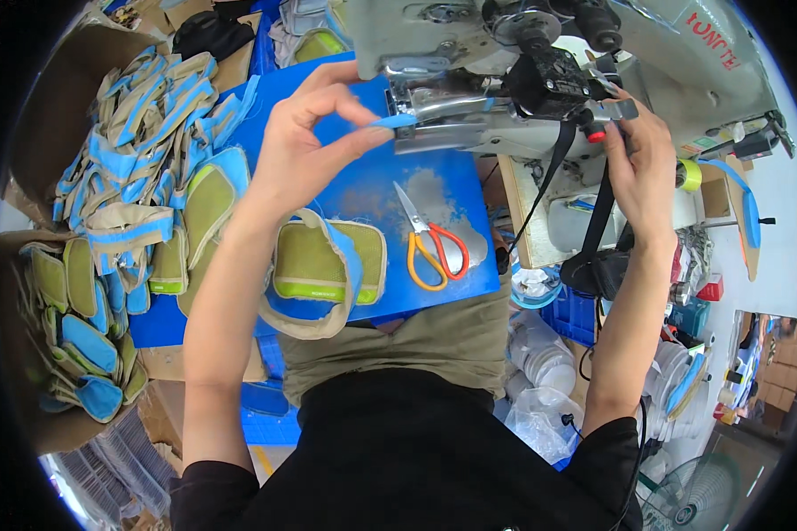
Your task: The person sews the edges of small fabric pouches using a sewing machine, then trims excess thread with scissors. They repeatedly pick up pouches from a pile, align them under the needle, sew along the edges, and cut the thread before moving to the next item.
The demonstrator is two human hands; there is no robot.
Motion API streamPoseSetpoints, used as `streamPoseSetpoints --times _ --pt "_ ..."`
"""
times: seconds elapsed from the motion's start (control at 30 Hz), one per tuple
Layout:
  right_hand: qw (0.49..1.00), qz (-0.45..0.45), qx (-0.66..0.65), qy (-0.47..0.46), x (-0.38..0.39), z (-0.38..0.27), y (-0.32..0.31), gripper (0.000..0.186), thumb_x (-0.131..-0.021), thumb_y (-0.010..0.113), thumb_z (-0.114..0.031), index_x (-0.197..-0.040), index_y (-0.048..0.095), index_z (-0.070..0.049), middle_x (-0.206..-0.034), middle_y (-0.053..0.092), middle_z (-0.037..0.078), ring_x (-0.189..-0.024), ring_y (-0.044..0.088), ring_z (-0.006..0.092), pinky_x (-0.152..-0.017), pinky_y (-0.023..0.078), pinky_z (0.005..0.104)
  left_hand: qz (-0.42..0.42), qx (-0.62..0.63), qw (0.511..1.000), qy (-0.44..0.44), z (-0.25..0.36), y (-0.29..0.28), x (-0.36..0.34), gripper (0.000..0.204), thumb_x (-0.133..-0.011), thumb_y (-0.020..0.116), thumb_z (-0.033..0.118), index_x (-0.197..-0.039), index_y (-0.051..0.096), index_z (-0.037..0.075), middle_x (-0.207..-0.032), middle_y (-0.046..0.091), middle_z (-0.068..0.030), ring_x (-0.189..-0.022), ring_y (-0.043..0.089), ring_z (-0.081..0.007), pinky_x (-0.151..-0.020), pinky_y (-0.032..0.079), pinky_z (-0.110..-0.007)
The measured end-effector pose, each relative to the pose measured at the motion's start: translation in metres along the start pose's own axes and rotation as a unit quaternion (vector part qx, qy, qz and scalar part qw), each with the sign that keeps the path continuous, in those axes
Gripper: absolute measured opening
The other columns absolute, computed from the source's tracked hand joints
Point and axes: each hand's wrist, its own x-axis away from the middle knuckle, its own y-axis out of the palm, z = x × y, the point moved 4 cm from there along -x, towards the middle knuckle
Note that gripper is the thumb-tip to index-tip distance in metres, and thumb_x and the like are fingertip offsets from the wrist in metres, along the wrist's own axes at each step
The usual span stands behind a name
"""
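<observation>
My left hand (314, 133) pinches the end of a blue fabric strip (395, 120) at the tip of the sewing machine's metal arm (447, 102). My right hand (639, 164) is at the right side of the black machine head (549, 81), fingers curled by a metal piece (613, 111) above a red button (596, 137). What its fingertips hold is hidden. Below my left hand a green mesh pouch (314, 261) lies on the blue table (363, 190), with a blue and beige strap (344, 257) looped over it. Scissors (427, 239) with orange and red handles lie partly open beside it.
At the left, blue and beige straps (137, 133) are heaped near a cardboard box (49, 97). Green and blue pouches (84, 327) fill another box below. A black belt (604, 212) hangs under the machine. White tubs (545, 358) and a fan (686, 509) stand at the right.
</observation>
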Motion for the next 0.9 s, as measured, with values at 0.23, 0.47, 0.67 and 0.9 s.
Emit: streamPoseSetpoints --times 0.23,0.47,0.67,0.9 --pt "0.998 -0.02 -0.05 0.042 0.0 0.004 -0.003 0.017 -0.095 0.066 -0.013 -0.097 0.07 0.003 -0.131 0.072 0.022 -0.12 0.065 0.0398 -0.104 0.049 0.0454 0.003 0.085 0.996 -0.039 0.013 0.018 -0.008 0.015 -0.085 0.084 -0.001 -0.092 0.072 0.003 -0.113 0.063 -0.0049 -0.104 0.065 -0.0142 -0.096 0.056 -0.031" --pt "0.997 -0.001 -0.038 0.06 0.001 0.005 0.001 0.019 -0.091 0.068 -0.013 -0.083 0.066 0.004 -0.129 0.073 0.022 -0.116 0.068 0.0389 -0.101 0.051 0.0443 0.003 0.09 0.995 -0.051 0.014 0.019 -0.008 0.013 -0.085 0.082 0.0 -0.091 0.072 0.004 -0.127 0.064 -0.0079 -0.111 0.067 -0.0188 -0.097 0.06 -0.035" --pt "0.997 -0.008 -0.027 0.065 -0.001 0.004 0.001 0.021 -0.092 0.069 -0.015 -0.083 0.066 0.005 -0.129 0.072 0.023 -0.116 0.067 0.0402 -0.102 0.051 0.0437 0.008 0.117 0.992 -0.044 0.009 0.02 -0.006 0.016 -0.087 0.081 0.001 -0.098 0.07 0.004 -0.129 0.064 -0.0086 -0.118 0.065 -0.0198 -0.098 0.059 -0.037" --pt "0.98 0.186 -0.064 0.012 0.017 -0.018 -0.009 0.024 -0.092 0.074 -0.008 -0.114 0.07 0.0 -0.122 0.073 0.015 -0.115 0.068 0.0288 -0.106 0.048 0.0412 0.046 0.194 0.978 -0.065 -0.009 -0.015 0.016 0.013 -0.096 0.071 0.001 -0.109 0.067 0.003 -0.144 0.06 -0.0134 -0.133 0.06 -0.0242 -0.109 0.05 -0.037"
